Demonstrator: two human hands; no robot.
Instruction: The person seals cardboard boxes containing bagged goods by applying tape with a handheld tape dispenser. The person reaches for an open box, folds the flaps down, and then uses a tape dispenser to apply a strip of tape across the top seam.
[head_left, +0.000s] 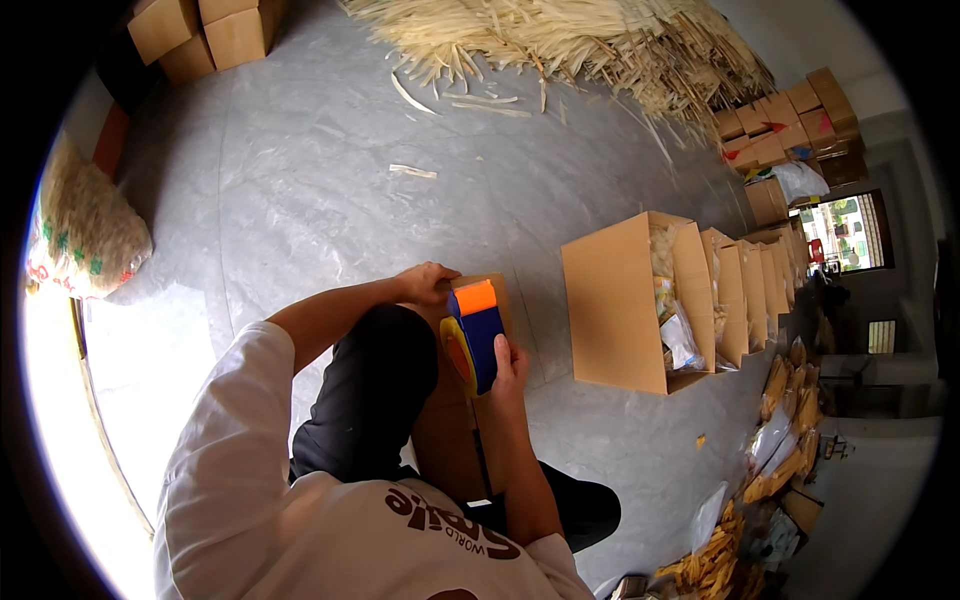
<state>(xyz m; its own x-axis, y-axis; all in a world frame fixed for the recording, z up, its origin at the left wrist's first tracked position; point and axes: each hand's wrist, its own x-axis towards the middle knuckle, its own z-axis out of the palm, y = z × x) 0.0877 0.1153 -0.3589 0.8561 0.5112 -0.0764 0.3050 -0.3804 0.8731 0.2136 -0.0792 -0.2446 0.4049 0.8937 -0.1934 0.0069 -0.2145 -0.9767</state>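
A closed brown cardboard box point(440, 440) stands between my knees, with a dark line running along the middle of its top. My right hand point(512, 368) is wrapped round a blue and orange tape dispenser point(484, 340) that carries a yellowish roll. The dispenser lies over the far part of the box top, its orange end pointing away from me. At the box's far left corner, my left hand point(430, 283) grips the edge with bent fingers; some of them are hidden.
To the right, a row of open cartons point(615, 310) holds bagged goods. A heap of pale strips point(580, 40) covers the far floor. Stacked boxes point(790, 125) stand far right, more boxes point(235, 30) far left, and a full clear sack point(90, 225) at the left.
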